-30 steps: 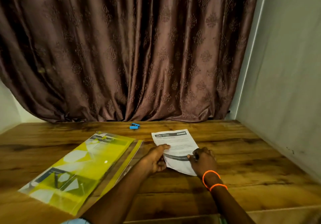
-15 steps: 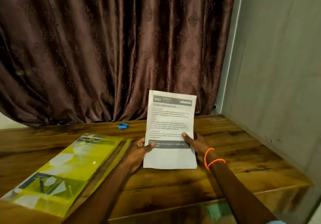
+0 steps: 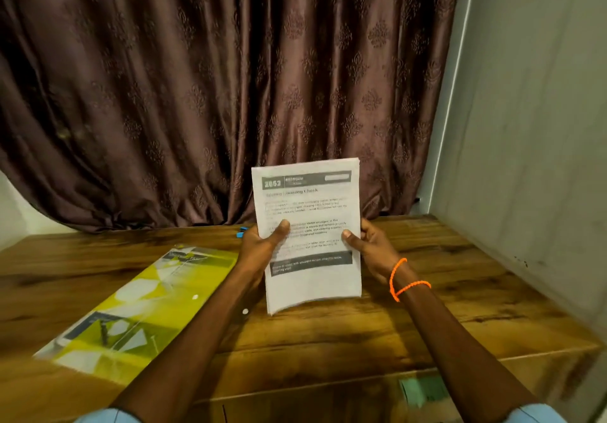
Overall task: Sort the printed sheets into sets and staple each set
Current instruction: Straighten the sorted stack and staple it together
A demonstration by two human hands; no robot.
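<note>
Head view:
- The stack of printed sheets [image 3: 308, 235] is held upright above the wooden table [image 3: 427, 317], printed face toward the camera, near the table's middle.
- The left hand [image 3: 262, 248] grips the stack's left edge: thumb curled over the printed face, fingers behind the paper.
- The right hand [image 3: 371, 245] grips the stack's right edge in the same way: thumb on the front, fingers behind.
- The top sheet carries a dark header band with a number, blurred body text, and a dark band lower down. The bottom edge of the stack bows slightly toward the camera.
- Two orange bracelets [image 3: 402, 279] sit on the right wrist.
- A yellow-green plastic folder [image 3: 138, 307] lies flat on the table to the left of the hands, well apart from the stack.
- A small blue object [image 3: 241, 231], possibly a stapler, lies on the table at the far edge, partly hidden behind the left hand.
- A brown patterned curtain [image 3: 230, 77] hangs behind the table; a grey wall [image 3: 532, 127] stands at the right.
</note>
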